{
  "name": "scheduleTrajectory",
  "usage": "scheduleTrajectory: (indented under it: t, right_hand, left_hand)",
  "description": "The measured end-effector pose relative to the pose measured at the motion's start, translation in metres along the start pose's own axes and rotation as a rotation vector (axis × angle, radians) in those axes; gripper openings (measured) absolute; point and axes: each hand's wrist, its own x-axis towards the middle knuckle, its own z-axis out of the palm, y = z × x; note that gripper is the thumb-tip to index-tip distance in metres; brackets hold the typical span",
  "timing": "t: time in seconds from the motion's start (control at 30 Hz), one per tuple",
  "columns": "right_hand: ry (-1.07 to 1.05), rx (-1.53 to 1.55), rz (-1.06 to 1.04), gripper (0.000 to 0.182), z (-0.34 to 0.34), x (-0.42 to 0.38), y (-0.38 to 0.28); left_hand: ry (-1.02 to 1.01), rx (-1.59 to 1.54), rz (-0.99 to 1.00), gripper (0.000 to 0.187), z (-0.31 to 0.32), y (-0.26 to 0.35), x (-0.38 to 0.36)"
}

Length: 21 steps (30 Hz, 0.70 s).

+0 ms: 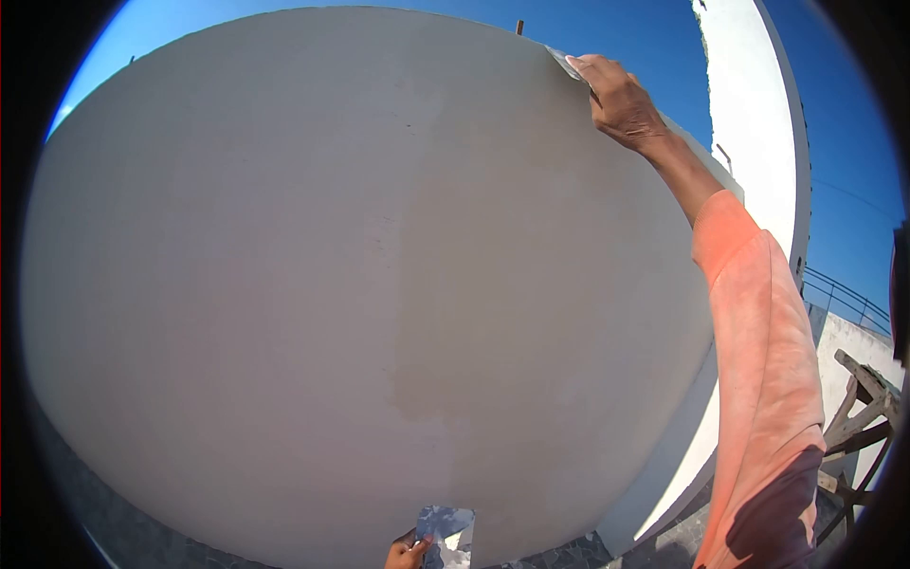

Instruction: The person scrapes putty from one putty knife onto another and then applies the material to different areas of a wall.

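Observation:
High at the upper right, my right hand [621, 100] is closed on a thin flat putty blade [561, 63], pressed near the top edge of the wall [284, 266]. Only a corner of that blade shows past the fingers. At the bottom centre, my left hand [408, 553] pinches the side of a shiny flat metal plate [441, 522], which carries some white putty [455, 552]. The wall is smooth and grey, with a darker, damp-looking coat on its right part and a paler left part. A few small marks show near the middle.
A white upright wall [758, 104] rises at the right, with a short rod sticking out. A worn wooden stand [867, 408] is at the far right, below a blue railing [848, 299]. Grey paving [573, 553] runs along the wall's foot.

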Motion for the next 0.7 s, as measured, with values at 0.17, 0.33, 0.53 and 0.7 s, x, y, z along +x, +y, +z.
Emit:
scheduleTrajectory:
  t: [0.17, 0.33, 0.53, 0.7]
  right_hand:
    - [-0.003, 0.006, -0.018, 0.054, 0.014, -0.010, -0.011]
    - [0.013, -0.064, -0.130, 0.054, 0.001, -0.055, -0.048]
    - [-0.011, 0.095, -0.126, 0.051, -0.030, -0.070, -0.036]
    - [0.011, 0.086, 0.189, 0.054, -0.013, -0.061, 0.030]
  left_hand:
    - [0.036, 0.178, 0.147, 0.030, -0.002, -0.015, 0.004]
    - [-0.031, -0.020, -0.028, 0.029, -0.002, -0.007, 0.002]
    - [-0.062, -0.003, 0.015, 0.027, -0.007, -0.025, 0.010]
    - [-0.041, -0.103, -0.094, 0.011, -0.006, -0.024, 0.007]
